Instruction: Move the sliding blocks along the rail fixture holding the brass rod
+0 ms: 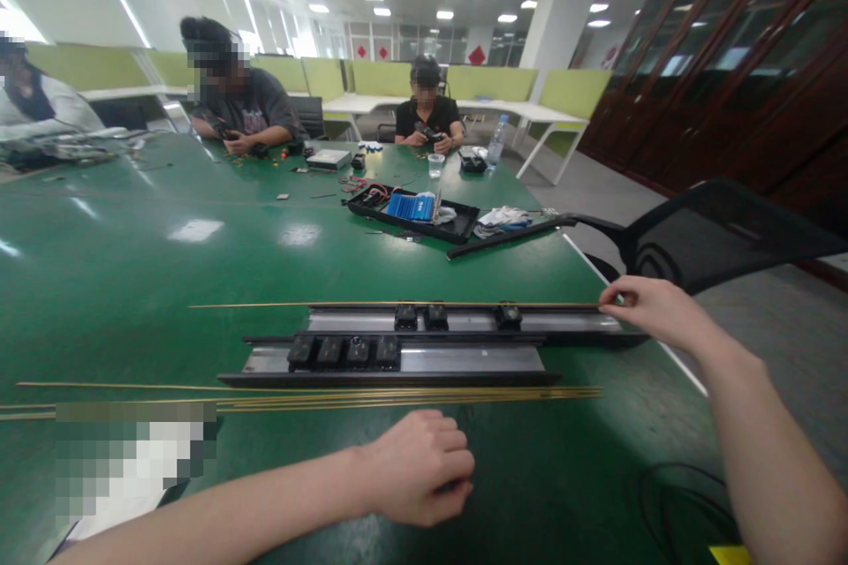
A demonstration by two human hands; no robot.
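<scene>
My right hand [639, 305] pinches the right end of a thin brass-coloured rod [252, 305], which runs along the back edge of the rear metal channel [570, 320]. Three black blocks [435, 316] sit apart inside that channel. In front of it lies a shorter channel [470, 360] with several black blocks [329, 351] grouped toward its left. More brass-coloured rods [411, 397] are spread along the table before the channels. Close to these, my left hand [424, 468] rests with its fingers curled closed, and nothing shows in it.
On the green table [132, 282] stand a black tray [457, 229] with a blue finned part [411, 207], white gloves [507, 219], a cup [435, 164] and a bottle [496, 143]. A chair [722, 234] is at the right edge. Other people sit across.
</scene>
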